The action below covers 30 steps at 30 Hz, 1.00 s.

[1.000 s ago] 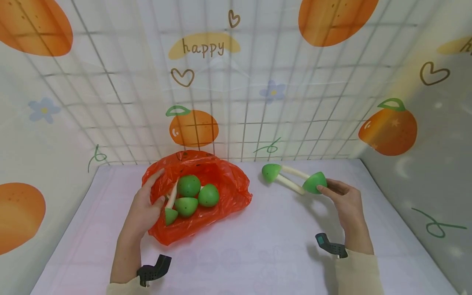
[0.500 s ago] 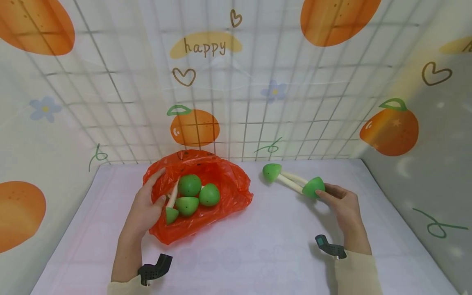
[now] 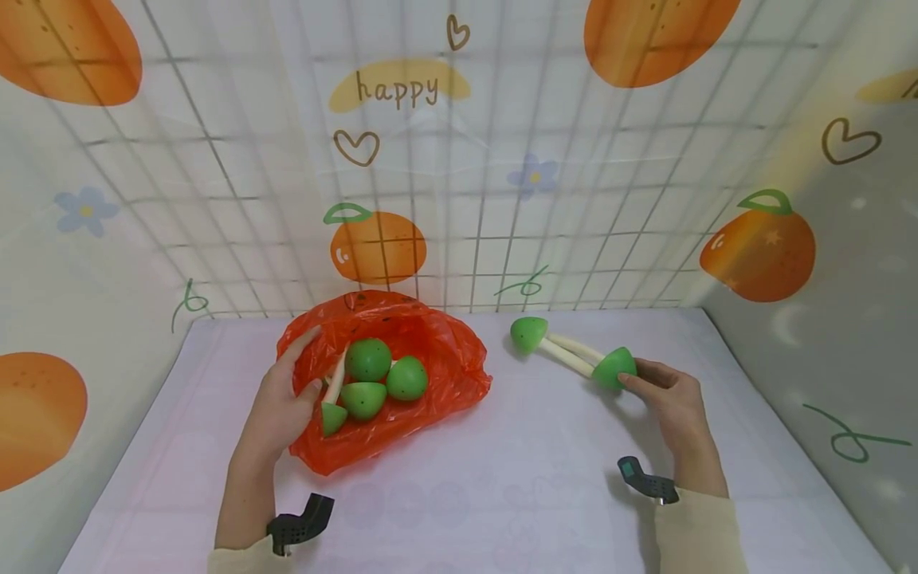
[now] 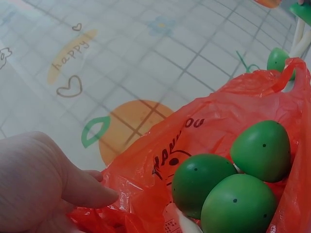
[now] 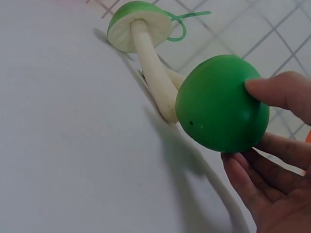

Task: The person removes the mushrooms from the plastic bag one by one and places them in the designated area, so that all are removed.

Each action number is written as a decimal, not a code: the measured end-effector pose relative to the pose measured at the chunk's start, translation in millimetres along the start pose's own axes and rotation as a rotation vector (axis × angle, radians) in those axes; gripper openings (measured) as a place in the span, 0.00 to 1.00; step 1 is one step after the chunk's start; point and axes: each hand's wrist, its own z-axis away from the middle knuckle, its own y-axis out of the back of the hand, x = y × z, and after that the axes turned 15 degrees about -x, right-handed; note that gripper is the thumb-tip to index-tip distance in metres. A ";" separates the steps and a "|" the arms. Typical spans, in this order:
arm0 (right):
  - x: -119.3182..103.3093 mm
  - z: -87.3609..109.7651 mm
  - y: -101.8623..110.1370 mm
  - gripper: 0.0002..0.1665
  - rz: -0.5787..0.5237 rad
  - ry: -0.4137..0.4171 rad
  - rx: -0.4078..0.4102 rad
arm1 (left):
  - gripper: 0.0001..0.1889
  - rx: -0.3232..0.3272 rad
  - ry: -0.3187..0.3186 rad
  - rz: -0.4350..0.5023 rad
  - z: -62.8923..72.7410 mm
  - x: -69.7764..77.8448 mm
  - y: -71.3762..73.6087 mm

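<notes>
My left hand (image 3: 272, 406) holds the left rim of a red plastic bag (image 3: 455, 359), its thumb on the inner side in the head view. Several toy mushrooms with green dotted caps lie in the bag, among them one round cap (image 3: 406, 379); another, at the left, shows its pale stem (image 3: 335, 383). My right hand (image 3: 677, 406) pinches the green cap of a mushroom (image 5: 221, 104) between thumb and fingers, its stem pointing away to the left. Close beside that stem lies a second mushroom (image 3: 528, 336) on the table, its cap at the far end.
The white table (image 3: 495, 510) ends at a back wall cloth (image 3: 459, 199) printed with oranges and a grid. A grey side wall (image 3: 846, 343) stands at the right. Each wrist carries a small black camera, such as the left one (image 3: 301, 524).
My right hand has shifted the pinched mushroom slightly left and then back right, and its cap sits a little lower. The left hand and the bag stay where they were.
</notes>
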 end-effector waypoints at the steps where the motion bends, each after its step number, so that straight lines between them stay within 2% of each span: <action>1: 0.6 -0.9 -0.1 0.45 -0.001 -0.006 0.001 | 0.41 0.000 -0.001 -0.001 0.1 0.0 0.0; 8: 2.2 -3.5 -2.5 0.45 0.019 -0.042 -0.026 | 0.41 0.000 0.010 0.000 1.0 1.2 0.0; 20: 8.7 -6.8 -2.9 0.47 0.003 -0.026 -0.006 | 0.41 0.003 0.013 -0.008 0.6 2.1 0.5; 30: 2.3 1.3 -2.5 0.46 0.002 0.008 0.001 | 0.41 0.006 -0.002 -0.012 0.5 1.0 0.9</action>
